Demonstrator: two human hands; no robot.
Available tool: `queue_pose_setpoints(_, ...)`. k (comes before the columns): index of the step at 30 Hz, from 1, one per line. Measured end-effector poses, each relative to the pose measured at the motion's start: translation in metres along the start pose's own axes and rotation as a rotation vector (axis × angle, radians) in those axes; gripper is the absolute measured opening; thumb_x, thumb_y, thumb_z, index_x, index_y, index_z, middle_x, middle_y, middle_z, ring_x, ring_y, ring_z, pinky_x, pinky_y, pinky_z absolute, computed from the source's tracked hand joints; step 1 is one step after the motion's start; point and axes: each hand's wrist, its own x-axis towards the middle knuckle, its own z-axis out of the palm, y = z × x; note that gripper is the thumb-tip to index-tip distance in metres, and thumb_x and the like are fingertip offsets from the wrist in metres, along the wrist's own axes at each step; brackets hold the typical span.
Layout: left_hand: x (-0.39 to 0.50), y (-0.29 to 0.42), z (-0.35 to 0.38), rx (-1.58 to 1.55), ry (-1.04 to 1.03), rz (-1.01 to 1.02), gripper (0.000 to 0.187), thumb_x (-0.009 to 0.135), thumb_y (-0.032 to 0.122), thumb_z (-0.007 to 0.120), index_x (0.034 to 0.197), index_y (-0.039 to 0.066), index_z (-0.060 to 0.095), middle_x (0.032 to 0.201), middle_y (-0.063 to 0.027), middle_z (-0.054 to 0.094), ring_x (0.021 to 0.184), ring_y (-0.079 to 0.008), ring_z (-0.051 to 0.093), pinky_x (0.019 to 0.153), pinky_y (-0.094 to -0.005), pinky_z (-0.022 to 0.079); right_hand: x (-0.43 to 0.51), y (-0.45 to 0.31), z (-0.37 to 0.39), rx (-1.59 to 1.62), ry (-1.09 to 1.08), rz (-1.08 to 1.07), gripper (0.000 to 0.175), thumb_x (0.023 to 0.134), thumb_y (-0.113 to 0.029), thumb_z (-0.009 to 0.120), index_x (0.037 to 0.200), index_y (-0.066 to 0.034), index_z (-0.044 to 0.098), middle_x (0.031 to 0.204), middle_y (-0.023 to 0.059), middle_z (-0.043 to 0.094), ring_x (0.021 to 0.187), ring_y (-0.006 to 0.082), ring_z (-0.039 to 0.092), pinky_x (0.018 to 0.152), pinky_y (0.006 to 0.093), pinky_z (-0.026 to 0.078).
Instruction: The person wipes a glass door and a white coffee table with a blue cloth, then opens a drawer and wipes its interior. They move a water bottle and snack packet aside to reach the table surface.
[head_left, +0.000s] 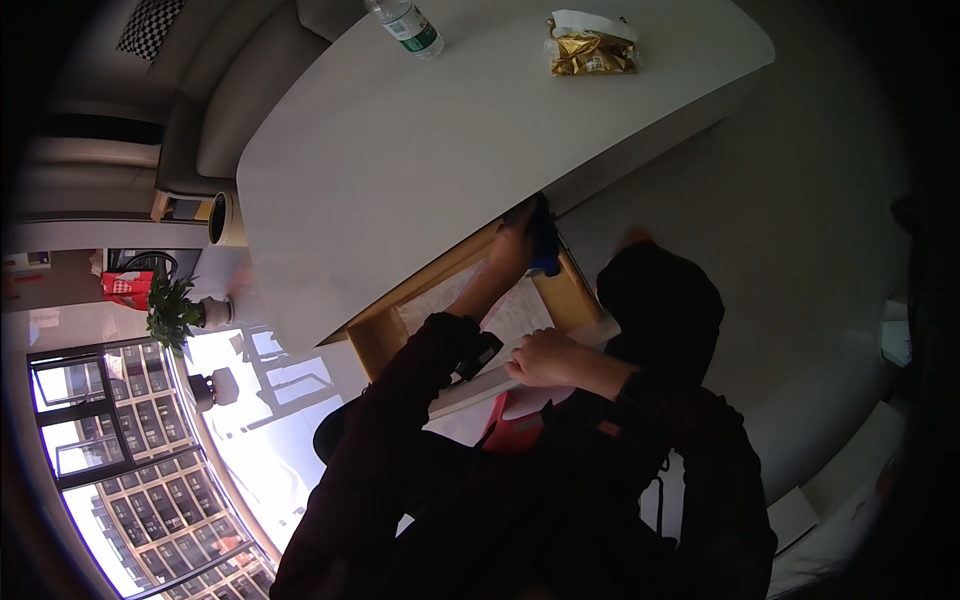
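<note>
A wooden drawer (574, 296) stands pulled out from under the white table (420, 172). Inside it lie papers (517, 311) bearing writing. My left hand (516, 232) reaches to the drawer's inner right corner, by the tabletop edge. It grips a black and blue object (547, 251), whose kind is too dark to make out; some fingers are hidden. Above the light drawer front (480, 386), my right hand (544, 356) has its fingers curled in, with nothing visible in them. A black device (478, 356) sits at my left wrist.
On the tabletop are a plastic water bottle (411, 30) and a gold tissue pack (592, 49). A grey sofa (255, 82), a bin (227, 219) and a potted plant (171, 311) stand to the left. My knee (660, 300) is right beside the drawer.
</note>
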Motion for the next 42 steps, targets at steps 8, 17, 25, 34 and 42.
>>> queue_pose_setpoints(8, -0.071, 0.022, 0.034, -0.139, -0.448, 0.313, 0.068, 0.069, -0.013, 0.045, 0.131, 0.014, 0.046, 0.136, -0.0208, 0.042, 0.123, -0.0329, 0.046, 0.101, -0.0358, 0.039, 0.008, -0.005, -0.003, 0.147, -0.217, 0.128, 0.049, 0.094, -0.037, 0.032, 0.095, -0.0013, 0.065, 0.094, 0.0206, 0.065, 0.092, 0.0346, 0.063, 0.087, 0.0428, 0.045)
queue_pose_setpoints(17, -0.083, 0.027, -0.036, -0.784, -0.362, -0.214, 0.039, 0.075, -0.001, 0.049, 0.112, 0.005, 0.058, 0.107, -0.0069, 0.06, 0.097, -0.0139, 0.057, 0.084, -0.0251, 0.045, 0.005, -0.002, -0.004, 0.143, -0.108, 0.064, 0.04, 0.09, -0.036, 0.04, 0.091, -0.0045, 0.065, 0.092, 0.0193, 0.065, 0.091, 0.0327, 0.063, 0.082, 0.0434, 0.047)
queue_pose_setpoints(25, -0.14, 0.018, -0.114, -1.145, -0.207, -0.407, 0.045, 0.069, 0.01, 0.049, 0.113, 0.0, 0.053, 0.109, -0.0112, 0.056, 0.102, -0.0205, 0.055, 0.093, -0.0287, 0.042, 0.009, 0.006, -0.017, 0.3, -0.119, 0.092, 0.04, 0.087, -0.032, 0.054, 0.115, -0.0039, 0.056, 0.111, 0.0222, 0.059, 0.104, 0.0339, 0.057, 0.089, 0.0401, 0.045)
queue_pose_setpoints(34, -0.22, -0.001, -0.137, -1.272, -0.048, -0.537, 0.06, 0.079, 0.031, 0.068, 0.126, 0.003, 0.045, 0.119, -0.0153, 0.053, 0.108, -0.023, 0.055, 0.089, -0.0373, 0.048, 0.002, 0.007, -0.028, 0.876, 0.156, 0.145, 0.037, 0.083, -0.013, 0.061, 0.117, -0.0011, 0.054, 0.095, 0.0076, 0.062, 0.087, 0.0136, 0.06, 0.078, 0.0268, 0.047)
queue_pose_setpoints(42, -0.257, -0.119, -0.202, 0.046, 0.423, -0.178, 0.035, 0.08, 0.019, 0.064, 0.109, 0.0, 0.06, 0.089, -0.0162, 0.066, 0.089, -0.0241, 0.064, 0.077, -0.0305, 0.05, 0.01, 0.011, -0.014, 0.732, 0.04, 0.228, 0.031, 0.082, -0.02, 0.062, 0.108, -0.0032, 0.059, 0.084, 0.0085, 0.066, 0.078, 0.0153, 0.062, 0.07, 0.0272, 0.048)
